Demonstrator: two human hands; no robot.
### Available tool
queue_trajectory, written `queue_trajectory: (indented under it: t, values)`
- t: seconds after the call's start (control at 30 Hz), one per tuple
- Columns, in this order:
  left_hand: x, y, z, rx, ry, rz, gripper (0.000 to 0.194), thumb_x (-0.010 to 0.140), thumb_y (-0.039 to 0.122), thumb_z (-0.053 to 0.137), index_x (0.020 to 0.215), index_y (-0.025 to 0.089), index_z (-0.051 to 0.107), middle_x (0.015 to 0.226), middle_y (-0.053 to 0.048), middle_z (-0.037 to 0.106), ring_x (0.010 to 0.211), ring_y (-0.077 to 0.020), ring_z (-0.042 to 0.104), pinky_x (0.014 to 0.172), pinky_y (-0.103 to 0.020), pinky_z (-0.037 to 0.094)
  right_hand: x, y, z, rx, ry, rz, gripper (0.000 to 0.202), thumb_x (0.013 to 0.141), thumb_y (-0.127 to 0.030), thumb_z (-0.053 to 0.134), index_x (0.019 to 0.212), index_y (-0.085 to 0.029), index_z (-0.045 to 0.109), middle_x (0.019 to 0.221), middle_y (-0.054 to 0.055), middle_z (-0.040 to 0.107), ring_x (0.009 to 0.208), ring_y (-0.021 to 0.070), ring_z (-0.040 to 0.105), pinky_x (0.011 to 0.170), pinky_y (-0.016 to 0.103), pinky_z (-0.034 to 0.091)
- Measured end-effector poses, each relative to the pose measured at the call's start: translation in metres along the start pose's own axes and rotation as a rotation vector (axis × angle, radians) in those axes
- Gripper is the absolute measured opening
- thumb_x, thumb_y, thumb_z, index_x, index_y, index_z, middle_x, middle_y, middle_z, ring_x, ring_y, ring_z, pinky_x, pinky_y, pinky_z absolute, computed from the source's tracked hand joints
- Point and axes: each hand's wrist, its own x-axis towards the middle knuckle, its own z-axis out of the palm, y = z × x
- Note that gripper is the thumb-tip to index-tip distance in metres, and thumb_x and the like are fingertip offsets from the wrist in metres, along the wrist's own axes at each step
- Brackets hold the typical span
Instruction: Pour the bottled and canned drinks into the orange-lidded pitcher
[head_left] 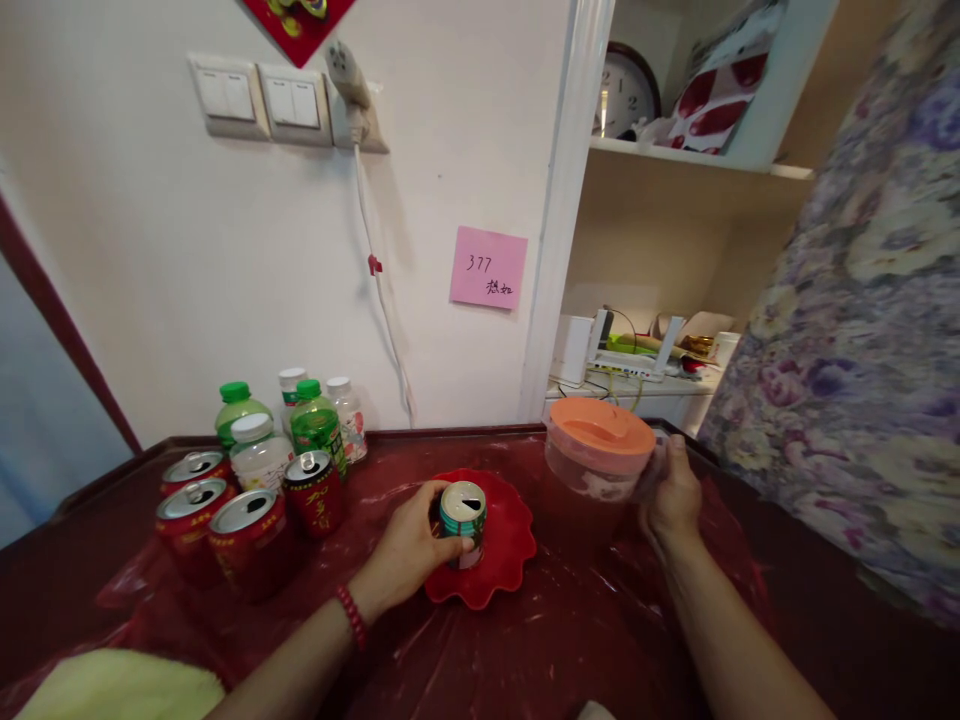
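My left hand (409, 550), with a red bead bracelet at the wrist, is wrapped round a green can (463, 520) that has an opened top. The can is upright over the red scalloped plate (510, 545). On the right, my right hand (675, 495) grips the handle of a clear plastic pitcher (589, 480) with an orange lid. The pitcher stands upright to the right of the plate. Some fingers of each hand are hidden behind what it holds.
Several red cans (251, 540) and bottles (319, 420) stand at the left. A yellow cloth (120, 685) lies at the near left. Behind the table (525, 660) are a wall and shelves with a router (630, 360); a floral curtain (855, 330) hangs right.
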Motion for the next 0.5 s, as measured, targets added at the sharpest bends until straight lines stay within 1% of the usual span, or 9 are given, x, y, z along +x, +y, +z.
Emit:
queue_trajectory:
  t: [0.07,0.1,0.17,0.23,0.3,0.37,0.4,0.47,0.5]
  values:
    - [0.0,0.003,-0.002,0.018,-0.007,-0.009,0.056,0.065,0.021,0.082,0.118,0.019,0.065,0.124,-0.01,0.075,0.117,-0.0311,0.068,0.104,-0.043,0.051,0.003,0.003,-0.002,-0.05,0.082,-0.052,0.054,0.076,-0.074,0.07,0.081,-0.022,0.058,0.066,-0.006,0.059,0.056,0.013,0.056,0.052,0.026,0.045]
    - [0.0,0.005,-0.002,0.028,-0.002,-0.018,0.058,0.064,0.02,0.082,0.119,0.019,0.065,0.126,-0.011,0.074,0.119,-0.0317,0.067,0.107,-0.044,0.05,0.005,0.004,-0.004,-0.081,0.121,-0.074,0.053,0.075,-0.072,0.072,0.082,-0.021,0.059,0.069,-0.005,0.06,0.059,0.0135,0.057,0.055,0.027,0.045]
    - [0.0,0.006,-0.004,0.051,0.004,-0.04,0.068,0.061,0.018,0.083,0.126,0.019,0.063,0.131,-0.012,0.072,0.124,-0.0332,0.065,0.11,-0.045,0.049,0.008,0.006,-0.008,-0.142,0.182,-0.121,0.051,0.074,-0.07,0.074,0.081,-0.021,0.059,0.07,-0.005,0.059,0.061,0.0137,0.054,0.057,0.028,0.044]
    - [0.0,0.006,-0.006,0.069,-0.004,-0.053,0.082,0.057,0.016,0.084,0.135,0.018,0.059,0.138,-0.014,0.069,0.13,-0.0347,0.063,0.114,-0.046,0.046,0.013,0.004,-0.013,-0.193,0.241,-0.182,0.049,0.073,-0.067,0.074,0.081,-0.022,0.058,0.072,-0.004,0.057,0.063,0.0143,0.051,0.059,0.03,0.042]
    - [0.002,0.007,-0.01,0.059,-0.016,-0.057,0.095,0.054,0.016,0.085,0.143,0.017,0.053,0.147,-0.017,0.063,0.137,-0.0363,0.058,0.119,-0.048,0.042,0.019,-0.005,-0.017,-0.217,0.316,-0.274,0.046,0.074,-0.066,0.071,0.081,-0.024,0.054,0.074,-0.004,0.054,0.065,0.0153,0.049,0.061,0.031,0.04]
    - [0.003,0.012,-0.015,0.003,-0.001,-0.058,0.101,0.053,0.02,0.088,0.147,0.017,0.05,0.154,-0.021,0.055,0.144,-0.0378,0.052,0.121,-0.051,0.039,0.022,-0.025,-0.016,-0.212,0.391,-0.392,0.042,0.076,-0.063,0.068,0.081,-0.027,0.047,0.078,-0.005,0.049,0.066,0.0159,0.045,0.062,0.033,0.038]
    - [0.003,0.017,-0.017,-0.046,0.025,-0.058,0.101,0.054,0.024,0.089,0.147,0.017,0.05,0.155,-0.023,0.053,0.145,-0.0383,0.05,0.121,-0.052,0.038,0.022,-0.04,-0.014,-0.202,0.418,-0.453,0.039,0.077,-0.06,0.067,0.082,-0.028,0.045,0.08,-0.004,0.046,0.066,0.0158,0.043,0.063,0.033,0.036]
    - [0.003,0.031,-0.023,-0.18,0.107,-0.048,0.093,0.057,0.032,0.09,0.141,0.017,0.053,0.154,-0.024,0.054,0.144,-0.0382,0.051,0.12,-0.053,0.04,0.011,-0.074,-0.003,-0.167,0.457,-0.58,0.035,0.08,-0.055,0.065,0.085,-0.029,0.042,0.083,-0.004,0.043,0.067,0.0157,0.04,0.063,0.033,0.034]
    - [0.002,0.04,-0.025,-0.256,0.16,-0.039,0.087,0.06,0.037,0.089,0.137,0.017,0.055,0.152,-0.024,0.055,0.142,-0.0375,0.053,0.119,-0.053,0.041,0.001,-0.091,0.005,-0.15,0.468,-0.643,0.034,0.08,-0.055,0.064,0.085,-0.03,0.042,0.083,-0.004,0.043,0.066,0.0155,0.04,0.062,0.033,0.033]
